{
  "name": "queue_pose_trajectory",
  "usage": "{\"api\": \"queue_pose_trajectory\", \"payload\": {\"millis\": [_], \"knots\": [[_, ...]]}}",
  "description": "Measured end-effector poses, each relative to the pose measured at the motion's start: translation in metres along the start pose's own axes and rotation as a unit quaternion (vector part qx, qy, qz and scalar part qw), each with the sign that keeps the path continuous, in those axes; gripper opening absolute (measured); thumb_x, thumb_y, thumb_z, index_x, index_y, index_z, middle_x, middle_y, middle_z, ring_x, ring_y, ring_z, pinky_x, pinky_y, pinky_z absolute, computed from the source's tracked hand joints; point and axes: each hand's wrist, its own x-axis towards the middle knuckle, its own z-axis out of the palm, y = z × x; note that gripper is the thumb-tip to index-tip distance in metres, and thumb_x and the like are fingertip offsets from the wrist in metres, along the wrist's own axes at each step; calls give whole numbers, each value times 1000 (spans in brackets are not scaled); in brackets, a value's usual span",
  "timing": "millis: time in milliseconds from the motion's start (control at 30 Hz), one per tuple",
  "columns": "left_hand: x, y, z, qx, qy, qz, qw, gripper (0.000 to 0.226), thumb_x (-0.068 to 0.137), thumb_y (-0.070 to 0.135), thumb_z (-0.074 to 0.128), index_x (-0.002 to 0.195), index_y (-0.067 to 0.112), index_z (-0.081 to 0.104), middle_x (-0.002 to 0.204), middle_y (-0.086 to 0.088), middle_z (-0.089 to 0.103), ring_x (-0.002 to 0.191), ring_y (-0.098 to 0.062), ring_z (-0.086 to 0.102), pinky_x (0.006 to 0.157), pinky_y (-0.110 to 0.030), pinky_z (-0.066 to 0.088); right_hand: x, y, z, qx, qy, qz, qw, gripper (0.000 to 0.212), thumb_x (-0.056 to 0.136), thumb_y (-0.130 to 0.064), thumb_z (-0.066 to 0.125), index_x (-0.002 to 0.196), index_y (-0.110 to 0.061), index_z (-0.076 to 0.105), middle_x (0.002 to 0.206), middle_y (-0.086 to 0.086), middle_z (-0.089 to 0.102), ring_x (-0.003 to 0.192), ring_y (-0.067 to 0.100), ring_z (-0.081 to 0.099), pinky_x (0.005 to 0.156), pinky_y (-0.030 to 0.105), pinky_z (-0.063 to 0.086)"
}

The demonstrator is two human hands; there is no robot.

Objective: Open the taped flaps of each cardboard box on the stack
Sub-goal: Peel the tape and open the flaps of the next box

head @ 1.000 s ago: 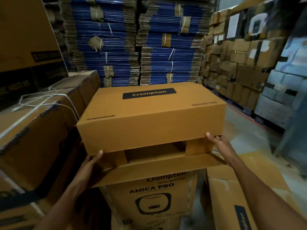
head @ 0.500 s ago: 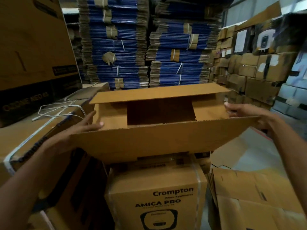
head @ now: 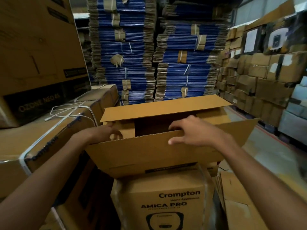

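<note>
atop carton (head: 166,196): open box (head: 132,170); right hand (head: 191,131) grips near flap (head: 149,150); left hand (head: 106,132) at side flap (head: 127,131), blurred, grip unclear.

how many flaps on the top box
4: far flap raised, near flap folded outward, left flap by the left hand, right flap behind the right hand.

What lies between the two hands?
In the head view, the dark opening and the edge of the near flap lie between left hand and right hand.
</note>
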Motion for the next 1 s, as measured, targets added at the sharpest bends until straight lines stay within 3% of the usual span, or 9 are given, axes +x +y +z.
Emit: {"api": "queue_pose_trajectory", "payload": {"millis": [133,333,433,600,767,833,900,967,1000], "knots": [[9,27,-11,8,-24,22,999,56,104,34,54,156,36,34,165,5,26,149,-24,31,119,-45,30,6,-19,25,-111,87,-30,990,64,91,-68,55,143,-31,52,114,-5,71,108,14,65,97,36,49],[38,59,-2,111,-50,2,993,43,111,30,34,154,31,40,171,5,4,157,-25,6,125,-52,9,-6,-15,33,-130,122,-28,984,70,89,-74,46,143,-31,52,103,-5,72,96,11,68,82,28,52],[30,67,-5,157,-3,10,988,47,108,39,39,153,28,41,170,-3,11,153,-30,21,122,-53,25,-12,-15,32,-122,120,-21,985,71,90,-73,45,146,-31,49,104,-4,73,98,11,69,85,29,52],[7,62,-2,148,53,-7,988,49,106,36,46,154,30,41,168,-5,3,139,-39,42,112,-50,42,-13,-21,29,-124,106,-15,987,70,89,-72,47,147,-32,50,105,-2,73,100,13,70,91,34,52],[-5,57,8,132,134,-3,982,39,96,53,58,127,29,63,157,2,15,122,-31,51,100,-46,51,-18,-18,46,-126,139,-34,982,63,92,-71,44,139,-31,57,97,-6,74,87,10,70,81,29,53],[-6,57,14,130,164,-13,978,37,93,57,62,115,28,70,151,3,20,122,-33,47,99,-46,50,-20,-15,60,-122,188,-71,972,54,90,-66,57,125,-28,69,88,-6,76,75,9,72,68,28,55],[-9,53,16,101,229,-23,968,28,90,50,69,94,22,72,147,2,27,120,-30,47,95,-43,52,-19,-12,72,-142,269,-112,946,42,77,-59,78,97,-23,80,63,-8,69,49,8,64,48,24,49],[-18,42,11,31,293,-31,955,18,85,32,77,77,23,64,147,1,29,112,-19,48,88,-33,52,-18,-10,74,-145,301,-120,935,36,66,-52,87,81,-20,79,51,-9,60,37,7,55,43,22,45],[-24,35,8,-16,313,-42,949,18,83,22,79,79,23,61,151,1,25,109,-14,46,83,-27,51,-17,-8,76,-140,314,-122,931,35,66,-51,88,78,-20,78,50,-9,59,36,7,53,43,23,46]]}}
